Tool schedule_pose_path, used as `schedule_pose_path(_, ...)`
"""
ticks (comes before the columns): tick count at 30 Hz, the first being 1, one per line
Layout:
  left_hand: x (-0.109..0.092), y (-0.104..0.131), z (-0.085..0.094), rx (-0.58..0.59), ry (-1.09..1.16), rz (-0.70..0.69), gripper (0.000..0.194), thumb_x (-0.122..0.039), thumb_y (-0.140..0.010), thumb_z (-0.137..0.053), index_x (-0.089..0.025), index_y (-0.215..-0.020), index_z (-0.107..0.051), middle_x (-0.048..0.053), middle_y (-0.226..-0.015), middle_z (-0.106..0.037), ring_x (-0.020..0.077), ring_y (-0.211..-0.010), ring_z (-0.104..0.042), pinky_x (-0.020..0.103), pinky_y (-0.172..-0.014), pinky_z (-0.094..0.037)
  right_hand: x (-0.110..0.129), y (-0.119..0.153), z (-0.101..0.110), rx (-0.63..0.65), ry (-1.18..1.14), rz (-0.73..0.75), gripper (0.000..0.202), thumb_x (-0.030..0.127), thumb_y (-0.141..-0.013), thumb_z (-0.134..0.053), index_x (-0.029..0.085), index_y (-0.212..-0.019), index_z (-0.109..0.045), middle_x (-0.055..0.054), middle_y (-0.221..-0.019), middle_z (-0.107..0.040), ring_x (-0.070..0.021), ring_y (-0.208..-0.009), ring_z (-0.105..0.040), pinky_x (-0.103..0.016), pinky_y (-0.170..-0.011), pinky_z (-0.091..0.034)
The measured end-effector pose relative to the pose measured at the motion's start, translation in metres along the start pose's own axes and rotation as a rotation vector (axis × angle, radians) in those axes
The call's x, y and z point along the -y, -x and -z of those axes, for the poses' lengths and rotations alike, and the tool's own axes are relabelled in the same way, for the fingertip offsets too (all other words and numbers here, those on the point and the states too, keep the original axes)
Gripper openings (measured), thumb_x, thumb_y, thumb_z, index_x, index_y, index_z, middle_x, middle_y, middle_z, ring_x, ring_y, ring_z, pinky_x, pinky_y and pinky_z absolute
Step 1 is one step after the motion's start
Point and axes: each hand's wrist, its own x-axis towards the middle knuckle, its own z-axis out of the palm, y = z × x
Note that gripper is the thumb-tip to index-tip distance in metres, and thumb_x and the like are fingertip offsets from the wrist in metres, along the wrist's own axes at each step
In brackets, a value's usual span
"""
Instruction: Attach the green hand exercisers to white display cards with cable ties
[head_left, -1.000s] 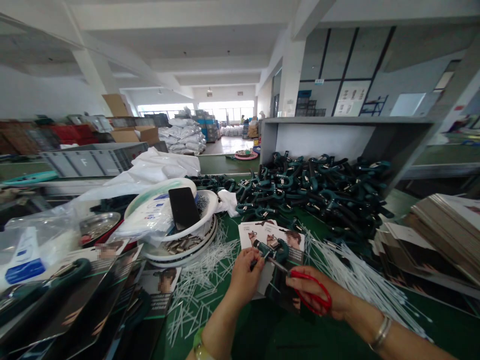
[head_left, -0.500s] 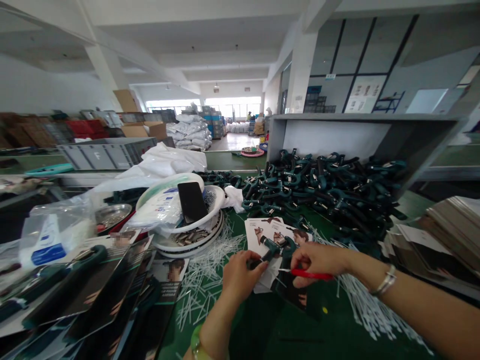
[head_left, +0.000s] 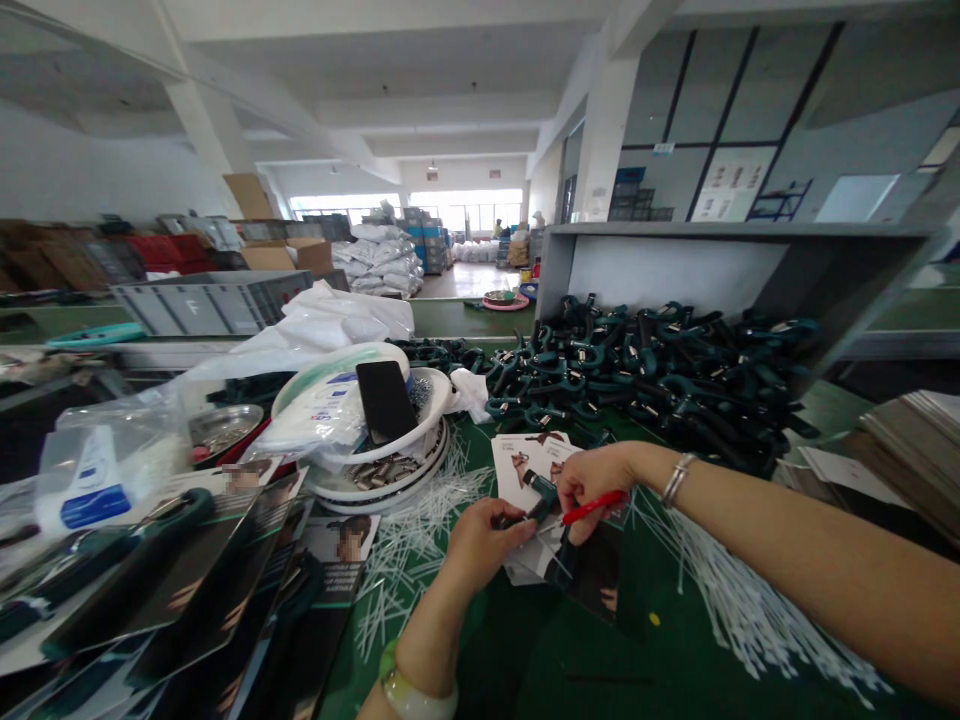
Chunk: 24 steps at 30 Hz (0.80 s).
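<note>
A dark green and black hand tool (head_left: 543, 490) with a curved head lies on a printed card (head_left: 596, 570) in front of me. My left hand (head_left: 484, 545) is closed at the tool's left end, thumb and fingers pinching it. My right hand (head_left: 592, 485) is closed around red-handled snips (head_left: 596, 506). Their thin metal tip points left, close to the tool and the card; its exact contact is hidden. Under the hands lies a small stack of printed cards (head_left: 511, 460). Loose white cable ties (head_left: 750, 610) lie beneath my right forearm.
Many similar green tools (head_left: 637, 370) spill from a grey bin (head_left: 825, 320). Cut white strips (head_left: 405, 550) litter the green table left of my hands. White bowls (head_left: 375, 500) hold metal parts, with a phone (head_left: 385, 402) on top. Carded tools (head_left: 150, 570) pile at left; card stacks (head_left: 915, 450) stand right.
My right hand and the red-handled snips have moved left and slightly up, and the snips have tilted. My left hand has stayed nearly in place on the tool.
</note>
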Motion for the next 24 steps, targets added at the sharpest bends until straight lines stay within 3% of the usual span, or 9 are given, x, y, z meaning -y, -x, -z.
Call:
schedule_pose_path(6, -0.004, 0.002, -0.001, 0.0, -0.04, 0.0, 0.029, -0.047, -0.071, -0.059, -0.021, -0.078, -0.071, 0.001, -0.074, -0.068, 0.0155, -0.068, -0.059, 0.024, -0.059, -0.043, -0.014, 0.0, -0.01, 0.038, -0.158, 0.146, 0.045, 0.047, -0.048, -0.08, 0.015, -0.076, -0.065, 0.009, -0.047, -0.051, -0.003, -0.038, -0.04, -0.013, -0.035, -0.03)
schedule_pose_path(10, -0.002, 0.004, -0.008, -0.062, -0.043, -0.002, 0.029, -0.045, -0.075, -0.055, -0.021, -0.076, -0.07, 0.001, -0.073, -0.066, 0.0156, -0.067, -0.059, 0.026, -0.061, -0.044, -0.027, 0.013, -0.024, 0.042, -0.267, 0.205, 0.042, 0.047, -0.056, -0.076, 0.016, -0.081, -0.065, 0.008, -0.049, -0.052, -0.003, -0.037, -0.04, -0.012, -0.033, -0.03)
schedule_pose_path(13, 0.003, 0.007, -0.012, -0.123, -0.033, -0.106, 0.024, -0.041, -0.073, -0.06, -0.02, -0.082, -0.069, 0.005, -0.09, -0.065, 0.0173, -0.079, -0.06, 0.029, -0.07, -0.047, -0.051, 0.035, -0.034, -0.126, -0.348, 0.202, 0.042, 0.048, -0.06, -0.074, 0.016, -0.085, -0.063, 0.006, -0.056, -0.055, -0.0035, -0.038, -0.041, -0.014, -0.035, -0.032)
schedule_pose_path(16, 0.003, 0.012, -0.004, -0.156, -0.001, -0.225, 0.02, -0.033, -0.069, -0.066, -0.021, -0.084, -0.068, 0.008, -0.104, -0.061, 0.021, -0.096, -0.058, 0.033, -0.079, -0.049, -0.092, 0.062, -0.047, -0.45, -0.427, 0.106, 0.041, 0.052, -0.069, -0.064, 0.018, -0.092, -0.06, 0.004, -0.061, -0.056, -0.0057, -0.041, -0.043, -0.018, -0.039, -0.035)
schedule_pose_path(18, -0.003, 0.019, 0.014, -0.211, 0.01, -0.271, 0.015, -0.031, -0.072, -0.064, -0.021, -0.082, -0.068, 0.007, -0.102, -0.062, 0.0217, -0.097, -0.059, 0.036, -0.082, -0.049, -0.125, 0.077, -0.059, -0.744, -0.344, -0.059, 0.037, 0.05, -0.073, -0.059, 0.018, -0.092, -0.061, 0.002, -0.06, -0.057, -0.01, -0.044, -0.048, -0.022, -0.042, -0.037)
schedule_pose_path(20, -0.013, 0.031, 0.044, -0.316, 0.009, -0.319, 0.015, -0.032, -0.074, -0.061, -0.022, -0.085, -0.066, 0.005, -0.101, -0.064, 0.0215, -0.098, -0.059, 0.038, -0.087, -0.047, -0.156, 0.085, -0.073, -0.912, -0.117, -0.243, 0.028, 0.039, -0.071, -0.062, 0.018, -0.088, -0.063, -0.004, -0.065, -0.062, -0.0178, -0.056, -0.057, -0.028, -0.052, -0.043)
schedule_pose_path(23, -0.026, 0.062, 0.102, -0.61, -0.002, -0.371, 0.02, -0.037, -0.075, -0.061, -0.023, -0.089, -0.063, 0.003, -0.106, -0.064, 0.023, -0.103, -0.057, 0.041, -0.096, -0.043, -0.191, 0.084, -0.093, -0.987, 0.11, -0.34, 0.018, 0.025, -0.073, -0.058, 0.018, -0.086, -0.066, -0.012, -0.083, -0.068, -0.0287, -0.079, -0.064, -0.038, -0.071, -0.045)
schedule_pose_path(24, -0.029, 0.076, 0.121, -0.76, -0.013, -0.342, 0.024, -0.039, -0.076, -0.059, -0.024, -0.094, -0.063, 0.001, -0.11, -0.063, 0.0243, -0.107, -0.056, 0.044, -0.098, -0.041, -0.199, 0.081, -0.098, -0.996, 0.131, -0.352, 0.019, 0.024, -0.075, -0.055, 0.018, -0.088, -0.067, -0.014, -0.087, -0.069, -0.0303, -0.082, -0.064, -0.039, -0.073, -0.044)
